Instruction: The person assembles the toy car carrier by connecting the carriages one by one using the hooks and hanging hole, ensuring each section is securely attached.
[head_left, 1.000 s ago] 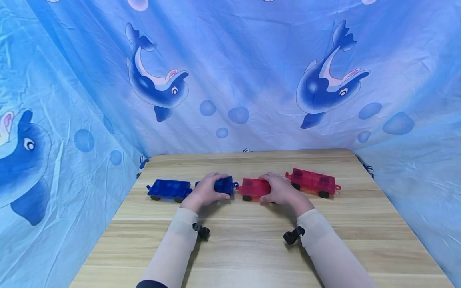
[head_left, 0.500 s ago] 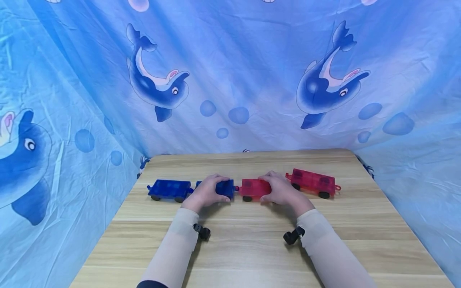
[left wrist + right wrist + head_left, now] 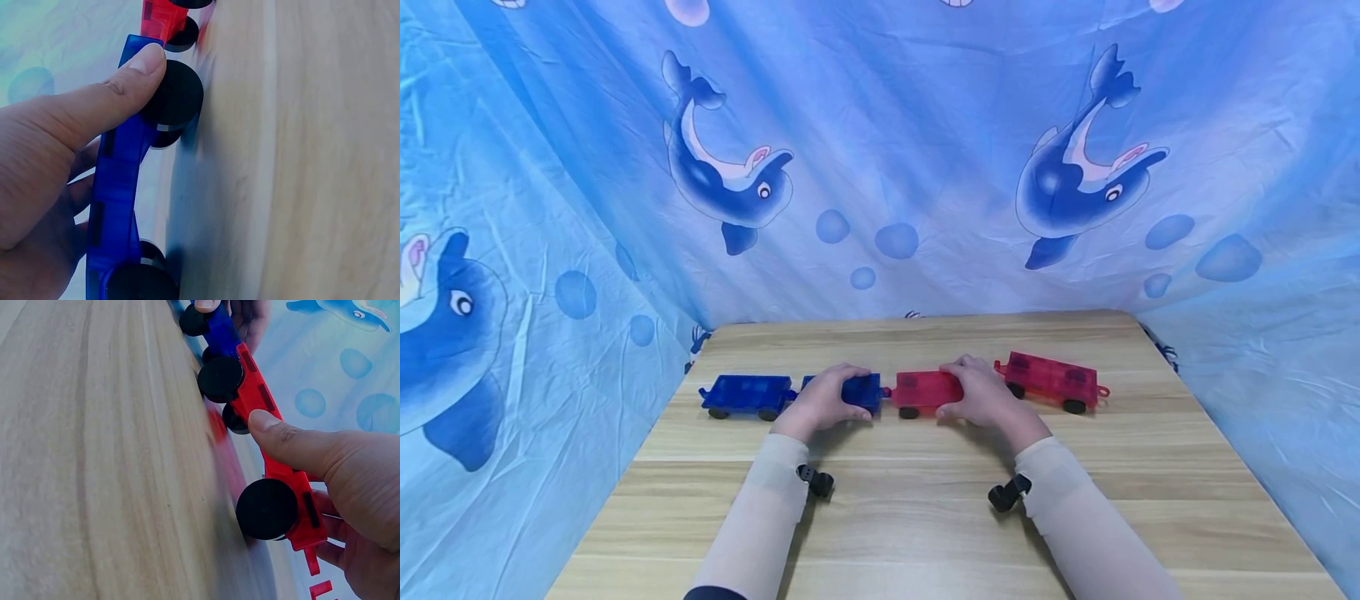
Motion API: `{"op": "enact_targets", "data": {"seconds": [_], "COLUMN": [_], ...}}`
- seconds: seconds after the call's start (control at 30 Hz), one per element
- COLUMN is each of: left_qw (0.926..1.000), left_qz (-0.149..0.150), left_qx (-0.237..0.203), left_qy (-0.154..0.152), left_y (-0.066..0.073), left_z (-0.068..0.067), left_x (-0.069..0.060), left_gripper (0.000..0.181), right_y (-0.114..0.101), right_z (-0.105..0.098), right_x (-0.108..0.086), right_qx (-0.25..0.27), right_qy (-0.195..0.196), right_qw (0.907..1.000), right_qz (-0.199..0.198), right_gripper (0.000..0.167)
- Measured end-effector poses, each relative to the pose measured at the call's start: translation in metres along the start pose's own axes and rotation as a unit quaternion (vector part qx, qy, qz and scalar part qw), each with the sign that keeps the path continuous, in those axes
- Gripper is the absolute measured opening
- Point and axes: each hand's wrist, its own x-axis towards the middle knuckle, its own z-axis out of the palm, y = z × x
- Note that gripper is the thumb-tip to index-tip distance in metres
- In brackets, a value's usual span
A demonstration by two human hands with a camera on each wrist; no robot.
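Note:
My left hand (image 3: 820, 404) grips a translucent blue toy train car (image 3: 862, 392) by its long sides; in the left wrist view the thumb lies along the blue car (image 3: 115, 200) near its front wheel. My right hand (image 3: 988, 400) holds a red toy train car (image 3: 920, 392) the same way, its thumb on the near side of the red car (image 3: 269, 425). These two cars stand end to end, their couplings meeting between the hands. Behind the left hand, a second blue car (image 3: 747, 393) adjoins the held blue one; the hand partly hides that joint.
A second red car (image 3: 1051, 379) stands apart at a slight angle, just right of the right hand, with a hook at each end. The wooden table (image 3: 910, 517) is backed by a blue dolphin-print cloth (image 3: 880, 150) on several sides.
The couplings of the held blue and red cars came together. Both hands then shifted slightly left, and the other blue car moved left too. The far-right red car stayed put.

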Motion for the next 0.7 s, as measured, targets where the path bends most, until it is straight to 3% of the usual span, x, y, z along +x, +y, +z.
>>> {"op": "enact_targets", "data": {"seconds": [0.7], "left_qw": [0.9995], "left_qz": [-0.024], "left_qx": [-0.022], "left_qy": [0.001], "left_y": [-0.013], "left_z": [-0.009], "left_x": [-0.004], "left_gripper": [0.082], "right_y": [0.001], "right_z": [0.000], "right_x": [0.000], "right_qx": [-0.003], "right_qy": [-0.002], "right_qw": [1.0000], "right_qz": [0.003], "right_gripper": [0.090]}}
